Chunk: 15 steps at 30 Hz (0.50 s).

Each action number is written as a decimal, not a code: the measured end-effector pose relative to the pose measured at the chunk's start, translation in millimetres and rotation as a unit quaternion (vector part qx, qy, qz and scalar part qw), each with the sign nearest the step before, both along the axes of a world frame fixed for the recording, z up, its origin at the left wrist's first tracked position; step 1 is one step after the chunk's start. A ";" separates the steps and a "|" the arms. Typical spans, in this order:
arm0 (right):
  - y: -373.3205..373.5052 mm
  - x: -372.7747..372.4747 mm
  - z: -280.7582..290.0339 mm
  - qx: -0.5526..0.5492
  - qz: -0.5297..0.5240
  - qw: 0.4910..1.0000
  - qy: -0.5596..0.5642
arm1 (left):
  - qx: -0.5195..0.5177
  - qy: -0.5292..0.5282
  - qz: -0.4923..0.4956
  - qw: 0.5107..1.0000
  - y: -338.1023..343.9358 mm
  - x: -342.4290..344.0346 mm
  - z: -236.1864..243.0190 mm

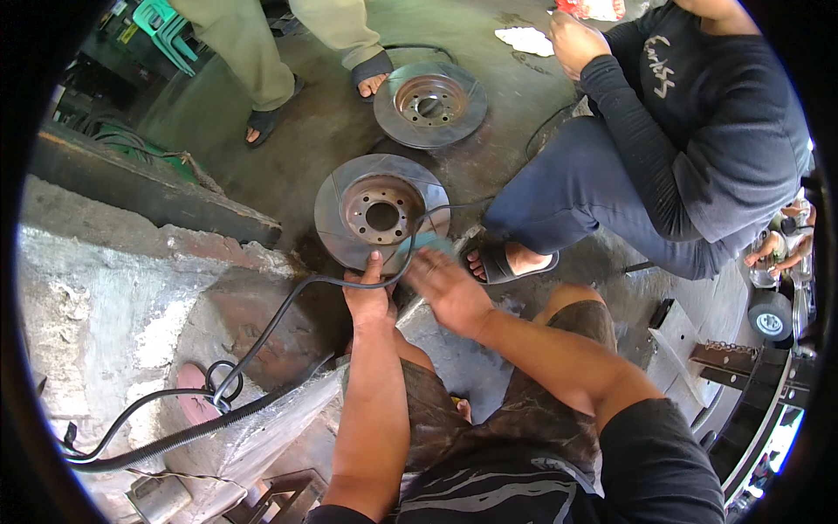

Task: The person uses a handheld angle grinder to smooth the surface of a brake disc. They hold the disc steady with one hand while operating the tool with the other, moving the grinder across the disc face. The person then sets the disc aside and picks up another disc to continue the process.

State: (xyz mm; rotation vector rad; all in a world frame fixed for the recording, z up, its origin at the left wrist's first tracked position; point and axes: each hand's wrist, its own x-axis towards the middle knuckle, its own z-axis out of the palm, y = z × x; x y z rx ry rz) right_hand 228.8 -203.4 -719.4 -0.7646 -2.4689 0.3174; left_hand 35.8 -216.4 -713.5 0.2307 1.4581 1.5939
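Note:
A grey brake disc (336,205) with a rusty hub and slots in its face leans in front of me. My left hand (370,301) grips its near edge, thumb on the face and fingers hidden below. Over the disc's lower right, my right hand (447,288), smeared by motion, presses a thin blue-green pad (429,244); whether it is cloth or abrasive sheet I cannot make out. A black cable (297,293) crosses in front of the disc, close to both hands.
A second brake disc (463,113) lies beyond. At the right a seated person (690,148) holds up their hands; another person's legs (236,44) stand at the far left. A rough concrete block (96,271) and a dark beam (148,188) flank my left.

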 end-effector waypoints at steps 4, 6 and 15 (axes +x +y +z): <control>22.1 3.6 -2.2 -0.065 -0.190 0.979 -0.022 | 0.052 0.004 0.015 0.999 1.6 7.8 -4.6; 1.9 1.3 -2.8 -0.042 -0.031 0.999 0.011 | 0.042 0.011 0.002 0.999 -2.6 9.2 5.4; 21.5 10.8 3.8 0.032 0.044 0.998 0.016 | 0.009 0.003 -0.005 1.000 -2.3 13.6 23.5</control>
